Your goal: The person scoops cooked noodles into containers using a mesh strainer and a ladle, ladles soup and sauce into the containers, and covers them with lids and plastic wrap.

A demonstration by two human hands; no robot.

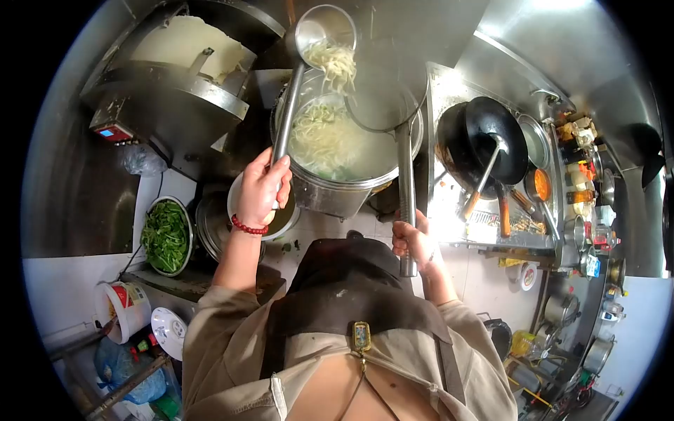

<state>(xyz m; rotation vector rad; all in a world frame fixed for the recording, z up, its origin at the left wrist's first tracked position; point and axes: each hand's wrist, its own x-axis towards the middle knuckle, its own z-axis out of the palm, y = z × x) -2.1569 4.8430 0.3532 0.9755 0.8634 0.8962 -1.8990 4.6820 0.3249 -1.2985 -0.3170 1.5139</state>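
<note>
My left hand (264,188), with a red bead bracelet at the wrist, is closed around the handle of a deep metal ladle (307,34). The ladle is tipped above a large steaming pot (337,188), and pale noodles (335,67) hang over its lip. More noodles (319,133) lie in the cloudy liquid below. Wrapped round a long metal handle is my right hand (415,242). That handle belongs to a round skimmer (406,168), whose wide head is over the pot's right side, blurred by steam.
To the right, black woks (502,130) stand on a metal stove, beside a bowl of orange-red sauce (539,185). Chopped greens (166,235) fill a basin at left. A round metal cooker (168,95) stands at upper left. Seasoning containers (581,175) line the far right.
</note>
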